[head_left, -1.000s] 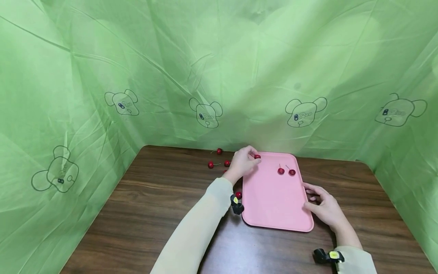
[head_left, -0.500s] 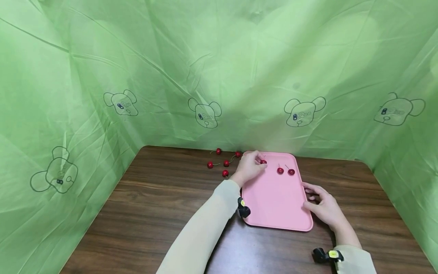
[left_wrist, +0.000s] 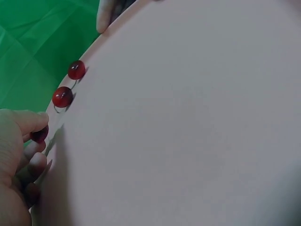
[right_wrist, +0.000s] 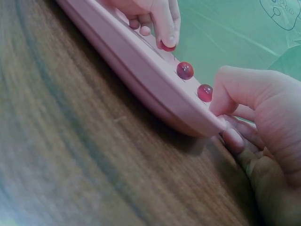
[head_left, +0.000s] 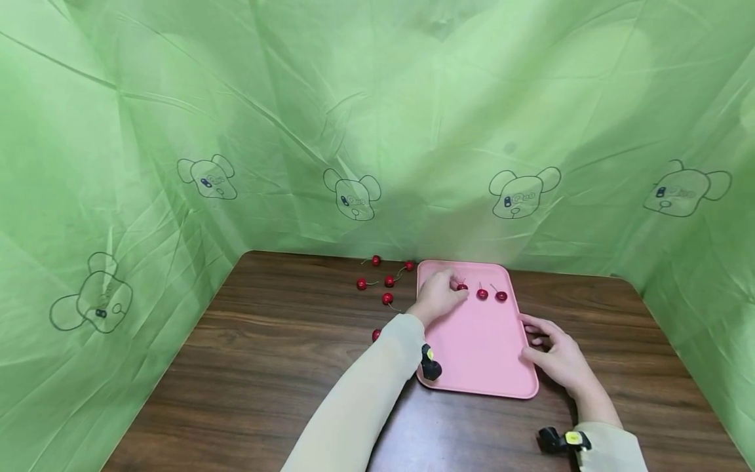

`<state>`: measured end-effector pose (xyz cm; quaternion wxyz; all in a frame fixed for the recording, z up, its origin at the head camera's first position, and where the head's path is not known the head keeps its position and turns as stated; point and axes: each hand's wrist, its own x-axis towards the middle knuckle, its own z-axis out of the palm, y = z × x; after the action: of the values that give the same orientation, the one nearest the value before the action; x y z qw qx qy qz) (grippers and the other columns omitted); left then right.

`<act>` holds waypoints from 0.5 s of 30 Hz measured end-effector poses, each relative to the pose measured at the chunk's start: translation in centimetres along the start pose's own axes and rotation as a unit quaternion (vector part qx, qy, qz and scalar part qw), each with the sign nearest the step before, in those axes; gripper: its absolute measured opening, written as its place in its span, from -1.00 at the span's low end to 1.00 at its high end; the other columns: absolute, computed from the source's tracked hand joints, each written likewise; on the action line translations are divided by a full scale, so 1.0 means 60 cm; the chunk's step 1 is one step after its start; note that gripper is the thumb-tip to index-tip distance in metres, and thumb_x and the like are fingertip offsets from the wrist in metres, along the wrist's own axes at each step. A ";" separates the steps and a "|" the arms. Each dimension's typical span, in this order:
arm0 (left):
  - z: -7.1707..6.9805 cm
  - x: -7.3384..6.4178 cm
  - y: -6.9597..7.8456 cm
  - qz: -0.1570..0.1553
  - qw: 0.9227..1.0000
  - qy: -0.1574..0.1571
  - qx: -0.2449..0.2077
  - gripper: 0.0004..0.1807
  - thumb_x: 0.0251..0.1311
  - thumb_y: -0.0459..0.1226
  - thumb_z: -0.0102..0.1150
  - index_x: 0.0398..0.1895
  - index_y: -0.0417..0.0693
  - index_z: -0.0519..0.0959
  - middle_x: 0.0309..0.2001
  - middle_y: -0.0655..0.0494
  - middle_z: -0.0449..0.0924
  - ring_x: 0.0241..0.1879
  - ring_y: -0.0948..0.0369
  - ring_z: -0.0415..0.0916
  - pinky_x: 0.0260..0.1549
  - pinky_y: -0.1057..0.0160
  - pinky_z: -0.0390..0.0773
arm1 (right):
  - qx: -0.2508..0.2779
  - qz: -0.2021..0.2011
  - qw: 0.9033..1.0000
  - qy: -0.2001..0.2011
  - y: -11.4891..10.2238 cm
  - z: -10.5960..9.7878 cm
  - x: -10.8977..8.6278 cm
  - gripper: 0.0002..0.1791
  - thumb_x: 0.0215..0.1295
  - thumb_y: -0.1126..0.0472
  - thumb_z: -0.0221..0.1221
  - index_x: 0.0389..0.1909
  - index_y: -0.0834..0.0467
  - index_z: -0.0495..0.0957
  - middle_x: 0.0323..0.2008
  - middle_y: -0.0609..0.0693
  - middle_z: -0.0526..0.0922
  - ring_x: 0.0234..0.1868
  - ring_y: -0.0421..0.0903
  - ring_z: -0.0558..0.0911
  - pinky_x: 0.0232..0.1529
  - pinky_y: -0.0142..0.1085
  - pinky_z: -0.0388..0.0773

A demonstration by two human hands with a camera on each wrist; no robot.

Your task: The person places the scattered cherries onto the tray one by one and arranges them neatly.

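Note:
My left hand (head_left: pixel 439 295) pinches a red cherry (head_left: pixel 463 287) between thumb and fingers over the upper part of the pink tray (head_left: pixel 478 354). Just right of it, two cherries with stems lie side by side on the tray, a nearer cherry (head_left: pixel 482 294) and another cherry (head_left: pixel 501 296). At the tray's right edge, my right hand (head_left: pixel 560 357) grips the rim. The right wrist view shows that thumb (right_wrist: pixel 221 96) at the rim and the other fingers outside it. In the left wrist view the held cherry (left_wrist: pixel 40 135) is partly covered by the fingertips.
Several loose cherries lie on the brown wooden table (head_left: pixel 265 367) left of the tray, among them a cherry (head_left: pixel 362 284) with its stem to the right. One cherry (head_left: pixel 376 335) is partly behind the left sleeve. A green cloth (head_left: pixel 413 131) stands around the table's back and sides.
My left hand has carried the cherry from the tray's upper left corner rightward and toward me, near the two cherries there. My right hand keeps its place on the rim.

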<state>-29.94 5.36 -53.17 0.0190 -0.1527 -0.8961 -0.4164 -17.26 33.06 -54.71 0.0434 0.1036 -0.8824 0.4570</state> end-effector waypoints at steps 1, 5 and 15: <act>0.002 -0.001 0.000 0.000 1.000 0.002 0.007 -0.76 0.33 -0.18 0.52 -0.04 -0.04 0.72 -0.19 0.18 0.74 -0.20 0.35 0.60 -0.09 0.42 0.55 | 0.000 0.002 1.000 0.000 -0.001 0.000 0.000 -0.25 0.24 0.39 0.50 0.48 0.27 0.53 0.21 0.27 0.67 -0.01 -0.33 0.59 -0.05 -0.56 0.49; 0.005 -0.002 0.000 0.001 1.000 0.008 0.019 -0.78 0.32 -0.16 0.53 -0.07 -0.02 0.73 -0.21 0.20 0.72 -0.21 0.34 0.58 -0.11 0.41 0.54 | -0.003 0.006 1.000 -0.003 -0.004 0.000 -0.001 -0.25 0.25 0.37 0.50 0.48 0.26 0.52 0.22 0.27 0.67 0.00 -0.32 0.59 -0.04 -0.56 0.49; 0.014 0.000 -0.006 0.022 0.999 0.007 0.036 -0.78 0.31 -0.12 0.55 -0.11 0.04 0.73 -0.24 0.27 0.67 -0.21 0.39 0.54 -0.10 0.44 0.49 | 0.001 0.003 1.000 -0.002 -0.005 0.000 0.000 -0.25 0.24 0.39 0.49 0.48 0.27 0.53 0.23 0.28 0.66 0.01 -0.34 0.58 -0.03 -0.56 0.49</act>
<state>-29.99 5.77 -53.98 0.0398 -0.1685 -0.9070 -0.3840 -17.21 32.91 -54.47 0.0404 0.1016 -0.8821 0.4581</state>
